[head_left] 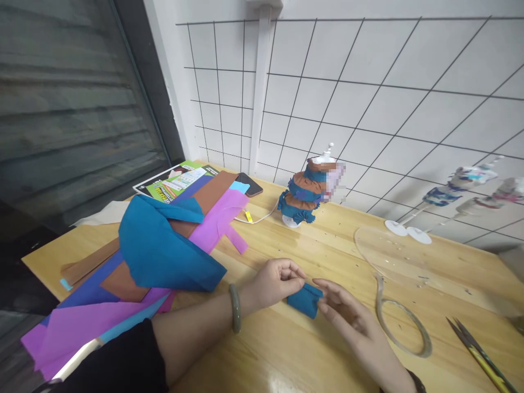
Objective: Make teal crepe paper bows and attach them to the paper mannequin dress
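- One small, folded blue paper piece (303, 302) was at the near middle of the yellow wooden table (254, 363).
- The left hand (275, 284) pinched its left corner.
- The right hand (352, 315) held its right edge.
- A big, curved blue paper sheet (158, 251) lay left.

Blue pc (303, 303): matt, paper-like. Tbl (262, 349): wood, smooth, slt. gloss. Bangle (235, 308): smooth, glossy.

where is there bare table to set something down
Bare tabletop shows on your side of the small blue piece, and between the left hand and the dressed miniature form. Crowded: the left, with layered coloured sheets; the right, with a looped strip and pointed tool.
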`<state>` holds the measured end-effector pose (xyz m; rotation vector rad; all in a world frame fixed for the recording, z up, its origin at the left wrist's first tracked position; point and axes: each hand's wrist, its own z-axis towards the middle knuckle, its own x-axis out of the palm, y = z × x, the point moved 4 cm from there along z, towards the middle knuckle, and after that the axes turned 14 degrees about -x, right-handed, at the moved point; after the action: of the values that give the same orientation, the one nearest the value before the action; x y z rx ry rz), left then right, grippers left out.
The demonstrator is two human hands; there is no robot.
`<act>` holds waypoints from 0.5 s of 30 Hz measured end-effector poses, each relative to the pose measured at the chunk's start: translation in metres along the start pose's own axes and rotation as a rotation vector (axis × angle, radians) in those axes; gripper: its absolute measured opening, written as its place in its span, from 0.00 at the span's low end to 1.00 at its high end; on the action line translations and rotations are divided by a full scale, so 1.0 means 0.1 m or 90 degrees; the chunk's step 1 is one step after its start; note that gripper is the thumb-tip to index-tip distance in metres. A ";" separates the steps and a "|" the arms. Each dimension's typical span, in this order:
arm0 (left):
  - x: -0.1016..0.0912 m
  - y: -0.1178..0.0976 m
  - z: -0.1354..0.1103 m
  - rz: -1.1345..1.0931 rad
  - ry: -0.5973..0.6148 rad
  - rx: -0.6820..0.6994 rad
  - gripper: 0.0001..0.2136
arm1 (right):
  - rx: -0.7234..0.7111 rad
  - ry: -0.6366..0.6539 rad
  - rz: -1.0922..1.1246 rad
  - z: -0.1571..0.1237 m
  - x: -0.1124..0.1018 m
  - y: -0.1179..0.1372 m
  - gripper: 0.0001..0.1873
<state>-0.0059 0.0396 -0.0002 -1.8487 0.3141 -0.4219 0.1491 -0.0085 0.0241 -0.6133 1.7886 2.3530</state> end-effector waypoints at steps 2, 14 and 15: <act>0.00 0.01 0.00 0.002 -0.001 -0.004 0.08 | -0.029 -0.005 -0.036 0.00 0.01 0.00 0.18; 0.01 0.03 0.01 0.001 0.009 -0.011 0.08 | -0.062 -0.006 -0.021 -0.01 0.03 -0.11 0.11; 0.01 0.03 0.01 0.000 0.012 -0.011 0.08 | -0.058 -0.018 -0.013 0.00 0.03 -0.12 0.11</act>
<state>-0.0051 0.0390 -0.0028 -1.8627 0.3318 -0.4389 0.1506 -0.0056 0.0125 -0.6036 1.6632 2.4286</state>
